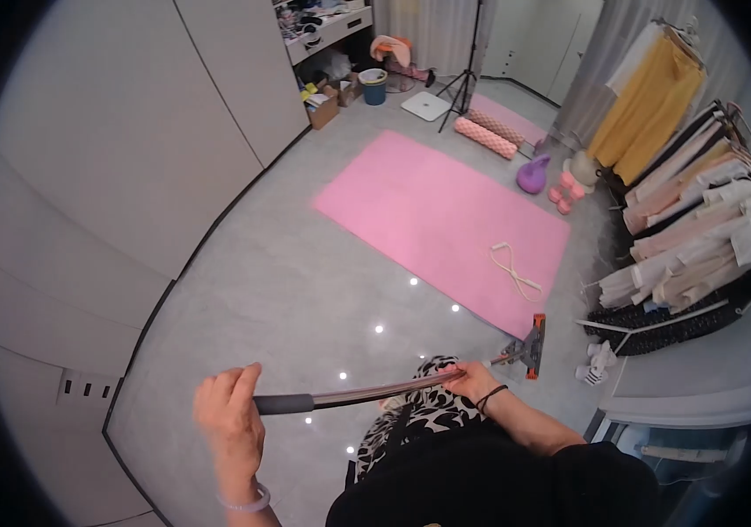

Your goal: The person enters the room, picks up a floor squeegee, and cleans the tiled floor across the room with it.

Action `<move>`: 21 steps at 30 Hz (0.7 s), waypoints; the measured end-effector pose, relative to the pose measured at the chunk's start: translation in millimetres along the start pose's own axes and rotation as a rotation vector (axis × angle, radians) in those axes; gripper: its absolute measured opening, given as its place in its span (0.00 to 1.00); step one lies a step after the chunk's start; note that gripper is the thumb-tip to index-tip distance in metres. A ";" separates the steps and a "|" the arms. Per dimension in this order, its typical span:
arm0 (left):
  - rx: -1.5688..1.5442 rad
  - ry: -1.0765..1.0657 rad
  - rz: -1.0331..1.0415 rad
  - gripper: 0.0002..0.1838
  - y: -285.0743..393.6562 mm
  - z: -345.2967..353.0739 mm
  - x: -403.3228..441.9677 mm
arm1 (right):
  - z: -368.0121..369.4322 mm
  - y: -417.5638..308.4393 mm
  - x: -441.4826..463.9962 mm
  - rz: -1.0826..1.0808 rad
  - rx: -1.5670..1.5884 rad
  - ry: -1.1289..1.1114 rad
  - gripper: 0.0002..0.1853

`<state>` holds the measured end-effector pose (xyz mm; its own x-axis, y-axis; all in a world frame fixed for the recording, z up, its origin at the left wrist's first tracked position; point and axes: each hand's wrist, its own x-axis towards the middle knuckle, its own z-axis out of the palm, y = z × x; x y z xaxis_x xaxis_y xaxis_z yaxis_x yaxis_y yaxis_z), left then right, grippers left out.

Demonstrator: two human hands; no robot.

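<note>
A long metal pole [384, 387] with a dark grey foam grip [285, 404] runs across the lower middle. My left hand [230, 417] is at the end of the foam grip, its fingers wrapped round it. Farther along, my right hand [472, 382] is closed on the shaft. Beyond the right hand, the pole ends in a grey and orange head [534, 346], down on the floor beside the near corner of the pink mat [437, 211]. A cream figure-eight band with handles [514, 272] lies on the mat.
Past the mat are a pink foam roller [485, 138], a purple kettlebell [533, 175], pink dumbbells [565, 192], a white scale [425, 106], a tripod [460, 85] and a blue bin [373, 90]. Clothes racks [700, 211] stand right, white shoes [598, 364] below; cabinets [112, 140] line the left.
</note>
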<state>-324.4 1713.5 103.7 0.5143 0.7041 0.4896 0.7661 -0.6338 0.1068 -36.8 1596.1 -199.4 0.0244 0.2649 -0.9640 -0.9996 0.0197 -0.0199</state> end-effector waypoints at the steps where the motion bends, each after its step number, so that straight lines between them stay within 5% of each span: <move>1: 0.050 -0.024 -0.069 0.12 -22.4 -5.4 2.6 | 28.6 16.7 2.0 0.028 0.004 -0.014 0.02; 14: 0.085 -0.537 -0.422 0.15 -254.6 23.7 119.8 | 397.5 133.4 162.5 0.220 -0.361 -0.165 0.02; 18: -0.224 -0.748 -0.661 0.14 -335.3 50.2 190.2 | 517.4 140.7 218.4 0.289 -0.406 -0.282 0.03; 21: -0.384 -0.878 -0.795 0.13 -386.7 82.1 232.3 | 622.7 148.6 193.5 0.145 -0.398 -0.278 0.03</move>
<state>-469.5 2148.5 105.1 0.1566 0.8172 -0.5547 0.8967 0.1178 0.4267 -172.1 2250.7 -223.7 -0.1664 0.4858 -0.8581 -0.9194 -0.3911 -0.0431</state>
